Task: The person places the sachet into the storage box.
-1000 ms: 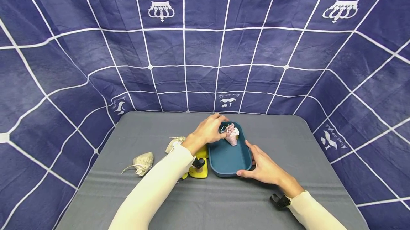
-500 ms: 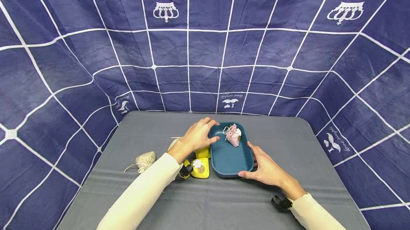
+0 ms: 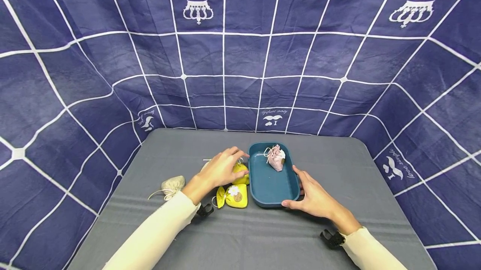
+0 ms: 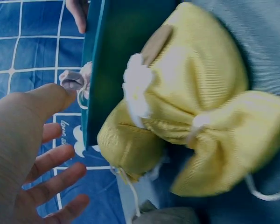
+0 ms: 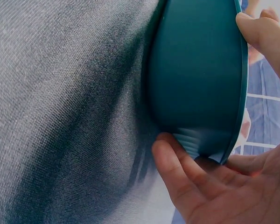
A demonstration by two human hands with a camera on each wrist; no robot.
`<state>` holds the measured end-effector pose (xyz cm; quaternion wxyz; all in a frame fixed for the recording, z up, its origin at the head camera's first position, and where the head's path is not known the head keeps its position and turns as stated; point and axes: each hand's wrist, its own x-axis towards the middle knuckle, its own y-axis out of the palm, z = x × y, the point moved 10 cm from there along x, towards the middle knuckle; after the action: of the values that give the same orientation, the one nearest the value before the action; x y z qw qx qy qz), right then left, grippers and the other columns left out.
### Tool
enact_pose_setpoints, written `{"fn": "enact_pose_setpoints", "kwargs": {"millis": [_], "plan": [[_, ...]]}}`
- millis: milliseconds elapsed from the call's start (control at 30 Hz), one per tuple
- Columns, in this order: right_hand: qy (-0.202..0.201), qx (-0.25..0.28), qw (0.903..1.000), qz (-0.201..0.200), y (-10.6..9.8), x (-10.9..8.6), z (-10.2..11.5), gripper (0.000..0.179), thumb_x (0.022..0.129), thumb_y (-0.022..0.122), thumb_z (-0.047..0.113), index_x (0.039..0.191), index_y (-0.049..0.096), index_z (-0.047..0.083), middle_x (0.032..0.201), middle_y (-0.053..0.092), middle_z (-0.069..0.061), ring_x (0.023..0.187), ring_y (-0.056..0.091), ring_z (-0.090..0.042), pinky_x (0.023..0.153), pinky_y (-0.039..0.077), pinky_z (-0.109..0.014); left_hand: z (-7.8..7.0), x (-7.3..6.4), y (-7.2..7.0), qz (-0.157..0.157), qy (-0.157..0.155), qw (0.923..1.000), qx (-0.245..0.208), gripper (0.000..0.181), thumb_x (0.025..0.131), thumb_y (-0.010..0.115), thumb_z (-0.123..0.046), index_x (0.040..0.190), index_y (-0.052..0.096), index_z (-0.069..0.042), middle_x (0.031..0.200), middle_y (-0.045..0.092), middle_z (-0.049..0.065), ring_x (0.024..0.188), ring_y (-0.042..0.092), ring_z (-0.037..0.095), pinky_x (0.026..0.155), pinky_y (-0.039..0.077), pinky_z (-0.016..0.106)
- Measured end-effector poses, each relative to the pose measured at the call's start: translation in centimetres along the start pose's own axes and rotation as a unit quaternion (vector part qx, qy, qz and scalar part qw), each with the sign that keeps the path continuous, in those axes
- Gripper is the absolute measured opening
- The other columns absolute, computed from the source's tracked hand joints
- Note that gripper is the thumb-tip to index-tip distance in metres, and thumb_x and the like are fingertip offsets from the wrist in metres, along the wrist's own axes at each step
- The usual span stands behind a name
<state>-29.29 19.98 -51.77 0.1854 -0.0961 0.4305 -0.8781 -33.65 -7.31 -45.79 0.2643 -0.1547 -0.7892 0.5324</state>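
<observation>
Between two hands (image 3: 313, 197), one blue tray (image 3: 270, 188) and one pink pouch (image 3: 276, 160) are counted; near the left hand (image 3: 219, 169), two yellow pouches (image 3: 239, 198) and two beige pouches (image 3: 173, 184), one mostly hidden.

The person wears long cream sleeves, plain and close-fitting; the left sleeve (image 3: 152, 234) runs smooth down the forearm to the wrist, and the right sleeve (image 3: 370, 250) ends in a slightly creased edge; at the left cuff sits a small black band (image 3: 203, 210), at the right a black strap (image 3: 334, 240) with a curved loop jutting out (perhaps a mount, though it is too small to be sure); both hands are bare, with slim fingers (image 4: 56, 163) and rounded tips.
</observation>
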Motion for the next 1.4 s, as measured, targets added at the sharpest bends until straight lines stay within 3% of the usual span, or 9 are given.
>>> {"fn": "enact_pose_setpoints", "kwargs": {"millis": [233,633,833,1033,1400], "plan": [[-0.002,-0.002,1.0000,-0.003,-0.1,-0.1,0.0,0.132,0.088,0.099,0.062,0.179,0.030,-0.003,0.161,0.058,-0.030,0.106,0.080,-0.013,0.097,0.069,-0.038,-0.9,-2.9,-0.2,-0.018,0.041,0.9989,0.013,0.052,0.099,0.093,-0.044,0.143,0.079,-0.018,0.132,0.078,0.004,0.114,0.080,0.025,0.096,0.069,0.047],[0.003,0.017,0.9999,-0.001,0.1,-0.1,-0.3,0.133,0.088,0.100,0.061,0.181,0.028,-0.001,0.165,0.055,-0.030,0.114,0.079,-0.019,0.097,0.069,-0.036,-2.1,-6.9,0.3,-0.044,0.101,0.9938,0.007,0.049,0.094,0.096,-0.044,0.134,0.083,-0.020,0.120,0.077,-0.003,0.106,0.075,0.014,0.094,0.066,0.039],[0.003,0.016,0.9999,-0.002,0.1,0.0,-0.3,0.133,0.087,0.100,0.061,0.180,0.028,-0.001,0.164,0.056,-0.030,0.118,0.080,-0.023,0.096,0.069,-0.037,-1.6,-7.9,1.5,-0.020,0.095,0.9952,0.007,0.064,0.082,0.106,-0.048,0.136,0.081,-0.022,0.121,0.074,-0.006,0.107,0.072,0.012,0.093,0.064,0.036],[0.006,0.014,0.9999,-0.003,0.0,0.0,-0.3,0.133,0.087,0.100,0.061,0.180,0.029,-0.001,0.163,0.057,-0.030,0.117,0.080,-0.023,0.096,0.069,-0.038,-1.2,-8.2,2.4,-0.004,0.086,0.9962,-0.006,0.068,0.079,0.110,-0.043,0.136,0.080,-0.021,0.124,0.070,-0.005,0.109,0.072,0.011,0.095,0.065,0.034],[0.010,0.022,0.9997,0.002,0.2,0.1,-0.4,0.133,0.087,0.100,0.060,0.181,0.027,-0.001,0.167,0.053,-0.032,0.124,0.079,-0.030,0.098,0.070,-0.041,-0.6,-8.1,4.2,0.032,0.047,0.9983,-0.014,0.068,0.086,0.106,-0.038,0.143,0.074,-0.021,0.136,0.062,0.001,0.105,0.073,0.014,0.091,0.066,0.034]]}}
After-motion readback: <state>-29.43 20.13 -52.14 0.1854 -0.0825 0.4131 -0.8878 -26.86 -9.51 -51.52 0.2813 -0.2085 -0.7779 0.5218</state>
